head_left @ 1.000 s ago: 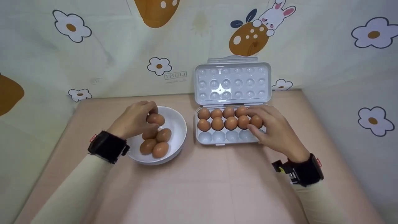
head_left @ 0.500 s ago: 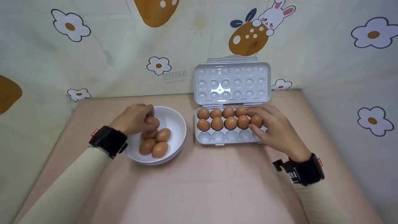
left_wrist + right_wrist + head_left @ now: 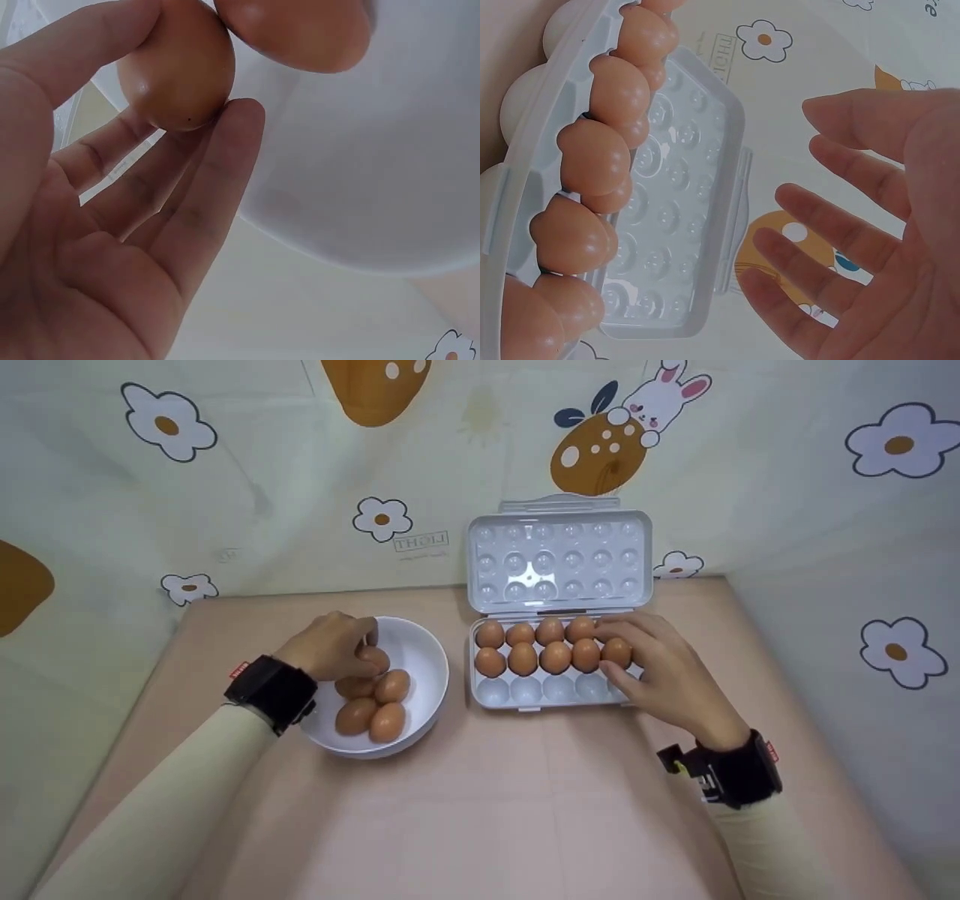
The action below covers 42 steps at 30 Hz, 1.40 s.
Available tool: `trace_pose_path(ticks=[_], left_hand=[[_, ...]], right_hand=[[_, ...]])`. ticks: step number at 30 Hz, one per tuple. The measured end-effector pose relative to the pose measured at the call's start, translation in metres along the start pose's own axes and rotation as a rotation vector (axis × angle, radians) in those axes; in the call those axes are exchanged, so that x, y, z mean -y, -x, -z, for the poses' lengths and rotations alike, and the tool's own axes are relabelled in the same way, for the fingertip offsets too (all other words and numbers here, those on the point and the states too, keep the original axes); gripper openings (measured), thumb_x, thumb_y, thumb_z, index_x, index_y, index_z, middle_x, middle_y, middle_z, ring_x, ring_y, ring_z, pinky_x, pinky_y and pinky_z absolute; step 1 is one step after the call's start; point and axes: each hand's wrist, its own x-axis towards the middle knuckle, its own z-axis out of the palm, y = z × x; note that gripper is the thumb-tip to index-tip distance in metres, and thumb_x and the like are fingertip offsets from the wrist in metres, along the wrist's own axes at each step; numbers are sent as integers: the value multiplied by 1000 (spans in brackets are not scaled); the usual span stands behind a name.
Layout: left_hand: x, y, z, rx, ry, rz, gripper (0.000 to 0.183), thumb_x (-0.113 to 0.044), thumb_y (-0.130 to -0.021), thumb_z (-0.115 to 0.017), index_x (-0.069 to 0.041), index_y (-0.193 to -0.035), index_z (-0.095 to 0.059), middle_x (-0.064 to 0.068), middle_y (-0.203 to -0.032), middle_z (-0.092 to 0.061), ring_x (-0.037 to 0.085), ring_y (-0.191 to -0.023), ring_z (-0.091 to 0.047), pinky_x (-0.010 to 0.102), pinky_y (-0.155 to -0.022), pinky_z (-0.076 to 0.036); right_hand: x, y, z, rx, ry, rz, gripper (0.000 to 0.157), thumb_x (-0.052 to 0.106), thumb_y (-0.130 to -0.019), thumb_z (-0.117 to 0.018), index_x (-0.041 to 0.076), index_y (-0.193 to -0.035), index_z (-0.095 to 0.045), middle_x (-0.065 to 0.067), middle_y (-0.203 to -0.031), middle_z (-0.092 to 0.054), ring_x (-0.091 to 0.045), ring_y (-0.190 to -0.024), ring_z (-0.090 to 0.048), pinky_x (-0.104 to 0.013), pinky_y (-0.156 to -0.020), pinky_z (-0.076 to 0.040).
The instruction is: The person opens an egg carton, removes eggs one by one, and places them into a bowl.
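My left hand [image 3: 328, 648] reaches over the white bowl [image 3: 429, 696] and pinches a brown egg [image 3: 180, 71] between thumb and fingertips. Several other brown eggs [image 3: 387, 722] lie beneath and in front of it in the bowl. Over the right end of the plastic egg box [image 3: 480, 696] hovers my right hand [image 3: 671, 679]. Its fingers are relaxed and spread, with nothing between them in the right wrist view. Eggs [image 3: 596, 157] stand along the box's back and middle rows; bare cups [image 3: 526, 690] show in the front row. The right hand hides the box's right end.
The egg box's dimpled lid [image 3: 559, 561] stands raised at the back, near the patterned cloth backdrop [image 3: 300, 510]. A pink-beige cloth covers the table [image 3: 480, 817]. A gap separates bowl and box.
My left hand has lowered slightly in the bowl, and the egg in it has turned and shifted a little. My right hand has stayed almost still.
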Motion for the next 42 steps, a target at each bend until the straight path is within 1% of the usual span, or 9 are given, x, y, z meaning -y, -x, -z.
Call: trace_pose_path(ticks=[7,12,16,21,29,32,35,39,42], left_hand=[[2,-5,-4,68,12,53,25,-16,-94,-79,-6,-114,-69,11,-97,-67,28,-91,-62,39,-77,-53],[3,-6,-6,106,-8,97,22,-17,-95,-77,-7,-114,-70,12,-99,-68,29,-92,-63,38,-75,-54],[1,-5,-6,119,-30,97,22,-18,-95,-75,-7,-113,-70,12,-99,-69,29,-92,-63,39,-76,-55],[-2,-3,-6,122,-45,83,23,-24,-98,-75,-7,-112,-70,11,-100,-70,29,-94,-63,43,-82,-56],[-2,0,-6,121,-30,70,25,-24,-99,-77,-6,-115,-70,14,-106,-70,31,-97,-63,47,-88,-56],[-3,1,-6,91,-18,62,30,-23,-98,-79,-6,-120,-70,16,-114,-70,33,-102,-63,49,-92,-56],[-8,3,-4,32,8,35,37,-20,-95,-81,-5,-127,-69,18,-122,-69,34,-107,-62,52,-96,-56],[-20,6,-3,-65,40,-37,38,-15,-92,-83,-7,-127,-69,14,-121,-69,32,-108,-63,49,-97,-56],[-31,10,-4,-135,61,-98,36,-15,-92,-83,-11,-124,-69,9,-118,-70,30,-108,-64,47,-97,-56]], right_hand=[[1,0,-1,0,-8,-11,39,7,-90,-83,10,-127,-74,-8,-139,-66,-29,-132,-57,-50,-110,-50],[0,0,-1,5,-7,-7,37,7,-89,-83,8,-126,-74,-9,-139,-66,-30,-130,-58,-51,-109,-50],[-1,1,-1,-1,-14,8,36,6,-89,-82,8,-124,-75,-9,-138,-67,-31,-131,-58,-53,-110,-49],[-1,1,-1,2,-24,11,35,6,-90,-82,10,-123,-75,-8,-138,-66,-29,-133,-57,-51,-111,-48],[-1,0,1,27,-13,-5,34,8,-91,-82,10,-124,-75,-7,-138,-67,-28,-133,-58,-50,-111,-49],[-3,0,2,49,0,-8,36,6,-89,-83,8,-124,-75,-10,-139,-67,-31,-133,-58,-53,-111,-49],[-7,1,6,75,14,-15,40,3,-85,-85,6,-124,-75,-12,-139,-67,-34,-131,-60,-54,-109,-50],[-14,2,12,103,23,-33,44,-2,-81,-85,5,-123,-75,-14,-136,-68,-35,-127,-62,-54,-105,-52],[-19,5,17,137,24,-85,45,-3,-82,-84,6,-125,-74,-15,-134,-68,-35,-123,-63,-55,-103,-54]])
